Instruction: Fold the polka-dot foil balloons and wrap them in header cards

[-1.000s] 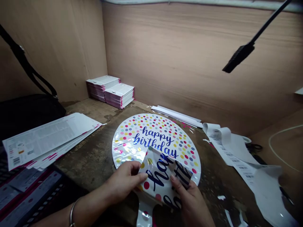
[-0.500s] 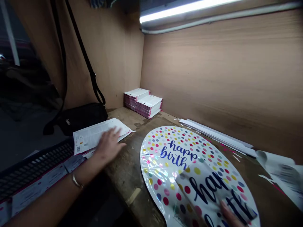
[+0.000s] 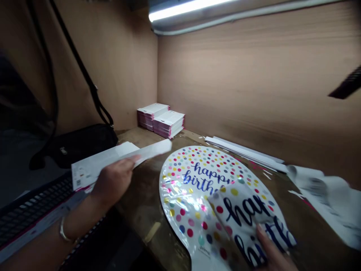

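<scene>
My left hand (image 3: 113, 180) grips a long white paper sheet (image 3: 149, 150) and holds it above the table, with its far end pointing toward the balloon. A round foil balloon (image 3: 186, 199) with coloured dots and "happy birthday" in blue script lies flat on the table. Its lower part is folded over on itself in a flap (image 3: 242, 214). My right hand (image 3: 273, 256) rests at the bottom edge of the view, with its fingers pressing on that folded flap.
Two stacks of white and pink packets (image 3: 160, 118) stand in the back corner against the wooden walls. A black bag (image 3: 81, 145) sits at the left. White strips (image 3: 242, 152) lie along the back wall, and a blurred barcode-printed sheet (image 3: 324, 195) lies at the right.
My left hand has moved from pressing on the paper pile to lifting a white sheet off it. My right hand stays on the folded balloon.
</scene>
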`<state>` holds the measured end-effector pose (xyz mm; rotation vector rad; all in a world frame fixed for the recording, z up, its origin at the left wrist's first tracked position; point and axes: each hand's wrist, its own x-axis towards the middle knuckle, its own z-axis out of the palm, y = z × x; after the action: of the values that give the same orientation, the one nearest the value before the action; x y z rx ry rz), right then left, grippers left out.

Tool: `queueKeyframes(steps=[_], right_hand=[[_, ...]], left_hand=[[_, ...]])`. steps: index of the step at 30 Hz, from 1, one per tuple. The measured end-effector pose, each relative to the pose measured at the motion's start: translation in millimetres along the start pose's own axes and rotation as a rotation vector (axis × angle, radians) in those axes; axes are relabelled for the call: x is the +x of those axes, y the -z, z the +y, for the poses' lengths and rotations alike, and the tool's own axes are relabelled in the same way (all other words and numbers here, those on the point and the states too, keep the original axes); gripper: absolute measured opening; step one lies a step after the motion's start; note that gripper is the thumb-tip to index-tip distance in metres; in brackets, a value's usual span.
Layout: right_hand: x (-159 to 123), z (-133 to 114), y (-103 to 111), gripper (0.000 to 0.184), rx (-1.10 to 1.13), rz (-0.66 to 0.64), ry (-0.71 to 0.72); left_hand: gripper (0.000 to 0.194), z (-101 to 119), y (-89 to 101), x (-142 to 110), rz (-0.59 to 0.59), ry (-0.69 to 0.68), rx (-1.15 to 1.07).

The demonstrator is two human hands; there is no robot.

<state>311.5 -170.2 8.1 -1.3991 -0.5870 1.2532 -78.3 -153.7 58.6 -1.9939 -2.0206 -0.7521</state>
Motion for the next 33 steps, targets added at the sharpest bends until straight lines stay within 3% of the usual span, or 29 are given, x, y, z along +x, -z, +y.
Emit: queueKeyframes(steps=[1, 3, 5, 7, 8, 11, 13, 17, 21, 26, 33], right_hand=[[-3, -6, 2, 0.081, 0.015, 0.075, 0.022], [-11, -19, 5, 0.076, 0.089, 0.276, 0.094], [-17, -32, 9, 0.073, 0.183, 0.438, 0.197], [-21, -41, 16, 0.071, 0.215, 0.500, 0.261], [-21, -44, 21, 0.069, 0.206, 0.505, 0.265], [-20, -45, 32, 0.062, 0.193, 0.427, 0.146], [-19, -44, 35, 0.056, 0.198, 0.309, 0.000], [-19, -37, 31, 0.047, 0.165, 0.101, -0.169], [-21, -29, 21, 0.037, 0.059, -0.013, -0.213], [-19, -27, 2, 0.042, 0.118, -0.103, -0.267], [-15, -17, -18, 0.046, 0.272, -0.193, -0.291]], left_hand=[[0.040, 24, -9.3, -2, -0.008, -0.117, -0.097], [0.041, 71, -28.8, -9, -0.164, -0.338, -0.265], [0.037, 108, -45.3, -14, -0.443, -0.568, -0.399], [0.033, 131, -57.9, -11, -0.699, -0.741, -0.479], [0.040, 138, -63.4, -6, -0.766, -0.783, -0.490], [0.095, 149, -78.8, 17, -0.747, -0.793, -0.412], [0.117, 153, -87.9, 29, -0.754, -0.842, -0.346], [0.103, 158, -99.3, 25, -0.871, -0.878, -0.267], [0.086, 158, -105.0, 7, -0.801, -0.812, -0.285], [0.126, 153, -108.0, 7, -0.842, -0.832, -0.316], [0.127, 156, -99.5, 15, -0.835, -0.728, -0.402]])
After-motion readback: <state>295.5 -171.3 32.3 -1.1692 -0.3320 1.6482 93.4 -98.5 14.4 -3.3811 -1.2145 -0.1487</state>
